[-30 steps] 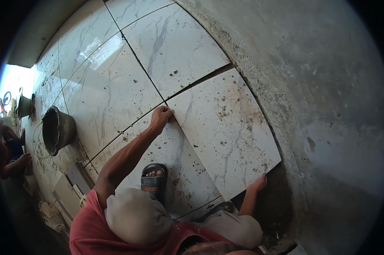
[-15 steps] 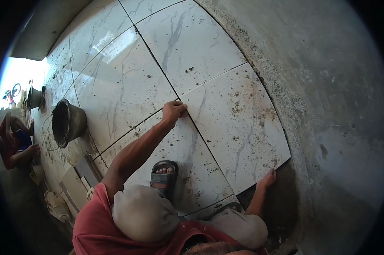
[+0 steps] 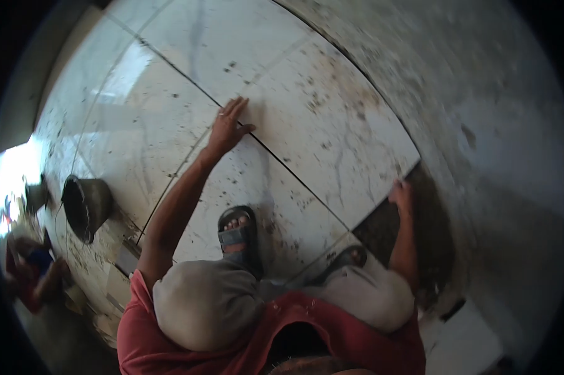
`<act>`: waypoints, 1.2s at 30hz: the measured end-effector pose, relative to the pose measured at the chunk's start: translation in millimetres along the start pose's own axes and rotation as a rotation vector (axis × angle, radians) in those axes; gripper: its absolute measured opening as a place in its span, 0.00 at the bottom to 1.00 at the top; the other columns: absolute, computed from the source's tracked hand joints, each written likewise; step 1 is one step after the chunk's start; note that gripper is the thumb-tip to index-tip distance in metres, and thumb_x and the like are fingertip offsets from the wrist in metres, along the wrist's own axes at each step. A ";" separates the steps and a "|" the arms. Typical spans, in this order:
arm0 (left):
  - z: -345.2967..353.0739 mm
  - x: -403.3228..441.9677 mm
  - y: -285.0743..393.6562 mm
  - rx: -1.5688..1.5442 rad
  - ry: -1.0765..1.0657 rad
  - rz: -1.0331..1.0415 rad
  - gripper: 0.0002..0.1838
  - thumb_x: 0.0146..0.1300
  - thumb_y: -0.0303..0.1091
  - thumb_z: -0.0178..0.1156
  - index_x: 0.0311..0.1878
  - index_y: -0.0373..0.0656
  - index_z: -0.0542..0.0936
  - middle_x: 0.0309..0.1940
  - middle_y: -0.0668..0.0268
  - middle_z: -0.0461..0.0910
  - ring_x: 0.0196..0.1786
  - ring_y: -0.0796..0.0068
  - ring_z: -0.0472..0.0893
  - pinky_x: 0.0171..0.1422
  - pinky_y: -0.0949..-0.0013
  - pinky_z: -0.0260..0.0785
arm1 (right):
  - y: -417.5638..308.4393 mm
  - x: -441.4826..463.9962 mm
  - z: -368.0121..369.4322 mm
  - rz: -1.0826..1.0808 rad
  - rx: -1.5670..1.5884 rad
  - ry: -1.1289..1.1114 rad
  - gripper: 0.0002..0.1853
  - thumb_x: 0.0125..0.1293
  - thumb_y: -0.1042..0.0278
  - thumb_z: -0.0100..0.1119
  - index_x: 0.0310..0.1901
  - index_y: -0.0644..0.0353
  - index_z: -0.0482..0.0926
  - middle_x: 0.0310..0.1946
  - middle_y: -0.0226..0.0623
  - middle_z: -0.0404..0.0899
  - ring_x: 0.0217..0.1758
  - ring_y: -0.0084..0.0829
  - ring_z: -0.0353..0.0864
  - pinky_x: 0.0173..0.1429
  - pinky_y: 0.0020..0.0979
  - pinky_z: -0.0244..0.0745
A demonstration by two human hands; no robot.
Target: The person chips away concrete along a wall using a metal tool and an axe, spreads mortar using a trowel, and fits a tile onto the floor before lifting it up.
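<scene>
A large white marble-patterned floor tile, speckled with mortar crumbs, lies against the wall strip. My left hand rests across the dark joint at its left side, fingers stretched out and thumb apart, holding nothing. At the tile's near right edge, my right hand has its fingers curled on the rim; the fingertips are partly hidden. Just below that edge is a dark, untiled patch of floor. Both my feet are in black sandals, one sandal standing on the neighbouring tile.
A black bucket stands on the tiles at left, with another bucket farther back. Another person crouches at far left. Tile pieces lie beside my left knee. A rough concrete wall rises at right.
My left hand has gone from pinched fingers at the tile corner to stretched-out fingers across the joint. My right hand stays at the tile's edge. The camera view has shifted.
</scene>
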State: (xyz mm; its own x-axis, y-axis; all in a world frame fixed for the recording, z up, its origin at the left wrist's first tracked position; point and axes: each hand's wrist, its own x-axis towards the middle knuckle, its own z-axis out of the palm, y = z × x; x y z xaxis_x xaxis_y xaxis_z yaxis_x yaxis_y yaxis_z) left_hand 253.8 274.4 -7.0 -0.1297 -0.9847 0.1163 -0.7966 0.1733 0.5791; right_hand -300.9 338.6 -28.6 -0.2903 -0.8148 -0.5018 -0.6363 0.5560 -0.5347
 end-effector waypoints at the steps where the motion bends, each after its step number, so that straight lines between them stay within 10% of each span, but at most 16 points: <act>1: 6.8 -4.4 6.8 0.088 -0.016 0.018 0.39 0.50 0.43 0.68 0.66 0.51 0.64 0.68 0.50 0.55 0.71 0.49 0.54 0.72 0.52 0.48 | 39.5 25.9 9.8 -0.133 -0.203 0.110 0.17 0.68 0.59 0.49 0.29 0.67 0.73 0.15 0.34 0.72 0.17 0.28 0.75 0.23 0.33 0.71; 4: 20.4 -10.8 11.7 0.147 -0.075 0.059 0.43 0.48 0.50 0.69 0.68 0.55 0.62 0.71 0.43 0.46 0.73 0.43 0.46 0.73 0.45 0.41 | -6.9 -1.5 1.8 -0.068 -0.233 0.064 0.19 0.68 0.58 0.49 0.28 0.68 0.74 0.16 0.41 0.76 0.15 0.34 0.77 0.23 0.36 0.71; 10: 9.3 -4.7 38.4 0.309 -0.180 0.026 0.47 0.46 0.52 0.70 0.70 0.60 0.58 0.69 0.37 0.44 0.72 0.36 0.46 0.71 0.42 0.43 | -64.3 -27.1 -3.9 -0.248 -0.634 0.199 0.20 0.65 0.54 0.54 0.43 0.67 0.77 0.37 0.51 0.80 0.44 0.51 0.78 0.50 0.49 0.70; 14: 9.2 -1.4 41.0 0.354 -0.221 -0.007 0.47 0.47 0.53 0.69 0.70 0.59 0.57 0.69 0.36 0.44 0.71 0.33 0.45 0.70 0.42 0.46 | -165.7 -76.1 -14.1 -0.982 -0.370 0.717 0.35 0.66 0.45 0.48 0.66 0.64 0.59 0.65 0.49 0.59 0.68 0.49 0.58 0.66 0.64 0.46; 18: 10.6 -1.6 38.8 0.361 -0.222 -0.011 0.47 0.47 0.53 0.69 0.70 0.60 0.57 0.69 0.36 0.43 0.71 0.32 0.45 0.70 0.41 0.46 | -149.6 -80.8 24.7 -1.032 -0.222 0.792 0.38 0.67 0.43 0.44 0.68 0.64 0.53 0.69 0.49 0.53 0.72 0.50 0.52 0.68 0.65 0.39; 20: 11.6 -6.5 37.6 0.354 -0.211 -0.005 0.47 0.47 0.53 0.69 0.70 0.60 0.57 0.69 0.36 0.43 0.70 0.31 0.45 0.70 0.41 0.47 | -67.7 -49.2 94.0 -0.753 -0.611 0.332 0.38 0.69 0.44 0.40 0.70 0.64 0.46 0.72 0.50 0.44 0.74 0.51 0.43 0.69 0.65 0.32; 32: 11.2 -3.2 38.7 0.357 -0.221 -0.037 0.47 0.47 0.53 0.70 0.70 0.60 0.57 0.69 0.36 0.42 0.70 0.30 0.44 0.69 0.40 0.48 | -165.0 -72.0 71.3 -1.026 -0.265 0.454 0.43 0.66 0.38 0.41 0.70 0.66 0.45 0.71 0.55 0.41 0.74 0.55 0.42 0.68 0.66 0.30; 36: 4.4 1.8 49.9 0.362 -0.267 -0.094 0.51 0.43 0.52 0.72 0.70 0.60 0.56 0.71 0.40 0.39 0.71 0.32 0.42 0.71 0.41 0.46 | -129.7 -23.1 117.1 -0.950 -0.636 0.196 0.43 0.68 0.36 0.32 0.71 0.65 0.41 0.73 0.50 0.38 0.76 0.48 0.37 0.72 0.60 0.28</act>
State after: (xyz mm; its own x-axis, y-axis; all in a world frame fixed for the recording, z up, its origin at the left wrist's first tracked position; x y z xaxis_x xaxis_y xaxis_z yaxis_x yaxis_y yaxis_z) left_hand 211.1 281.1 18.5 -0.1571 -0.9741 -0.1625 -0.9610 0.1128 0.2524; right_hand -128.0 304.5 -27.2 0.4270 -0.9021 0.0620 -0.8855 -0.4311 -0.1733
